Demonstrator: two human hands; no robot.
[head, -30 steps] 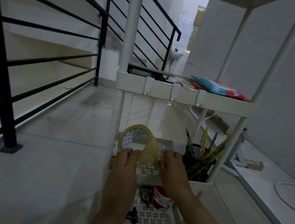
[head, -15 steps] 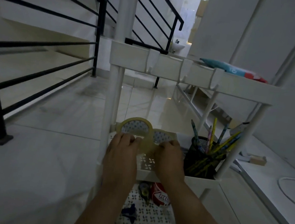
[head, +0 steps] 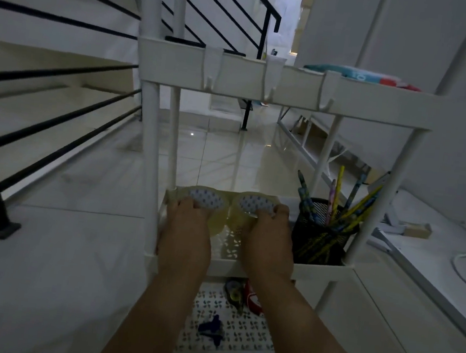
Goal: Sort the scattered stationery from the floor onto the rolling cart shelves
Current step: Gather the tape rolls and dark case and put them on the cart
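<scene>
Two clear tape rolls lie side by side on the middle shelf [head: 224, 263] of the white rolling cart. My left hand [head: 185, 229] holds the left tape roll [head: 208, 202] by its near rim. My right hand [head: 269, 239] holds the right tape roll [head: 254, 205] the same way. A black mesh pencil cup [head: 321, 240] full of pencils stands at the right end of this shelf. On the bottom shelf [head: 235, 335] lie a red roll [head: 252, 299], a correction-tape dispenser [head: 235, 291] and a blue clip [head: 211, 329].
The top shelf [head: 284, 85] carries a teal and red packet [head: 356, 74] and has hooks along its front. A black stair railing [head: 44, 100] runs on the left. A white ledge [head: 421, 258] on the right holds a small box and a white cable.
The rolls, held up tilted before, have come down and now lie side by side on the middle shelf. My view has dropped and moved closer to the cart.
</scene>
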